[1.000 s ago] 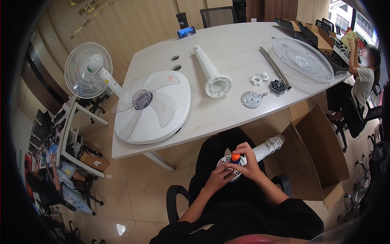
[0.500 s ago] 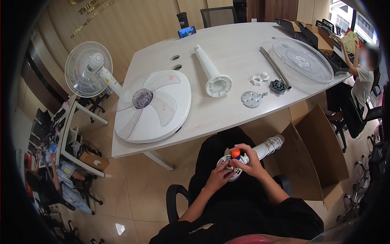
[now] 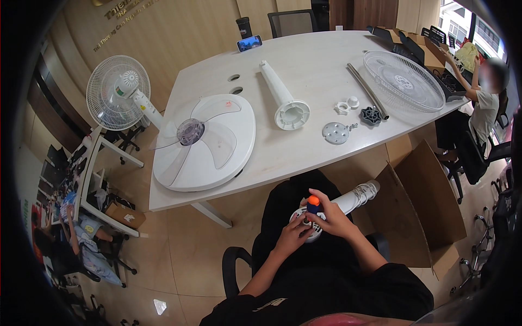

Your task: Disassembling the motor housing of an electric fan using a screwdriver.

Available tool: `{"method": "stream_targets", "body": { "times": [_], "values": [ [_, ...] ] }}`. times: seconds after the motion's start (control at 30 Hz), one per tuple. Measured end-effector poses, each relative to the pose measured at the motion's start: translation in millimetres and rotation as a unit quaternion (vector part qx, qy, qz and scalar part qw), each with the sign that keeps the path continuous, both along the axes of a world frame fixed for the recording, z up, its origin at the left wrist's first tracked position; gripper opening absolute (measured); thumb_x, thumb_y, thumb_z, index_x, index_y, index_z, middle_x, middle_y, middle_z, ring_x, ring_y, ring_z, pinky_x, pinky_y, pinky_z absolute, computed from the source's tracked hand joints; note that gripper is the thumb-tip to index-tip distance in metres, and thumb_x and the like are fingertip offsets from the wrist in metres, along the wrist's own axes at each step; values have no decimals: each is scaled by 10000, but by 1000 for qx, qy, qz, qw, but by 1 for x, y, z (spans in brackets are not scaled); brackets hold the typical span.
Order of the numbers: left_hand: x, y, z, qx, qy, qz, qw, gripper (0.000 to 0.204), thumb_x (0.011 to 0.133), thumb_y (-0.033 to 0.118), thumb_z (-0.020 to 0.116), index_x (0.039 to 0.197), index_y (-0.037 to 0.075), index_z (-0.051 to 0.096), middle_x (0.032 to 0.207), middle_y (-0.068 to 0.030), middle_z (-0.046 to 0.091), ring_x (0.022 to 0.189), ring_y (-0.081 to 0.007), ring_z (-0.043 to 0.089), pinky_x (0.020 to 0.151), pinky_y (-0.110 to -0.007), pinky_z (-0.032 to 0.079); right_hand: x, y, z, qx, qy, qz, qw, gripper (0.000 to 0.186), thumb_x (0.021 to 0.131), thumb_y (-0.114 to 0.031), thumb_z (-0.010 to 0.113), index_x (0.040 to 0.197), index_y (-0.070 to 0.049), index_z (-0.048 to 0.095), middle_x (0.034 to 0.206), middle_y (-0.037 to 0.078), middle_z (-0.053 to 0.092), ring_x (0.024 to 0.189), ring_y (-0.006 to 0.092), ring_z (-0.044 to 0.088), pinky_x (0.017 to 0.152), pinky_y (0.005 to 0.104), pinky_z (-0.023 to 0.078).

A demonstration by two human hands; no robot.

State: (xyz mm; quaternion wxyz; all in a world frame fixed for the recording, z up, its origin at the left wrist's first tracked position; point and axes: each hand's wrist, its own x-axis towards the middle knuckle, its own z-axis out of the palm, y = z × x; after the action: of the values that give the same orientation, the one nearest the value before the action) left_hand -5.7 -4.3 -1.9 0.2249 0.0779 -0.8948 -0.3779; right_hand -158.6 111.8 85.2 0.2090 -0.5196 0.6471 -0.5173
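Observation:
On my lap lies a white fan motor unit with a slotted round housing and a long white neck wound with white cord. My right hand is closed round an orange and dark blue screwdriver handle, standing upright over the housing. My left hand has its fingers curled on the housing, beside the base of the screwdriver. The screwdriver's tip is hidden by my fingers and the housing.
The white table holds a fan base, pole, metal tube, grille and small parts. An open carton stands at right. Co-workers sit at right and left; an assembled fan stands left.
My right fingers have shifted around the screwdriver handle, with the index finger now up behind its top. The co-worker at right has moved their arms about a yellowish bag.

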Motion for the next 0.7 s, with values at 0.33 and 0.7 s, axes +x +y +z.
{"method": "stream_targets", "body": {
  "times": [0.33, 0.7],
  "values": [
    [-1, 1, -3, -27, 42, 3, 999, 172, 831, 136, 805, 974, 46, 776, 1236, -149, 676, 916, -348, 731, 1089, -469, 489, -4, 6, -7, -58, -84, 37, 994, 670, 986, -30, 599, 1550, -87, 240, 1269, 166, 583, 1091, 223, 646, 960, 363, 532],
    [-3, 2, -6, -54, 67, 7, 996, 157, 843, 136, 799, 934, 18, 748, 1126, -163, 688, 1015, -365, 709, 1114, -534, 456, -4, 10, -11, -89, -130, 22, 987, 676, 991, -20, 596, 1551, -91, 224, 1246, 168, 579, 1077, 213, 662, 959, 357, 551]
  ]
}}
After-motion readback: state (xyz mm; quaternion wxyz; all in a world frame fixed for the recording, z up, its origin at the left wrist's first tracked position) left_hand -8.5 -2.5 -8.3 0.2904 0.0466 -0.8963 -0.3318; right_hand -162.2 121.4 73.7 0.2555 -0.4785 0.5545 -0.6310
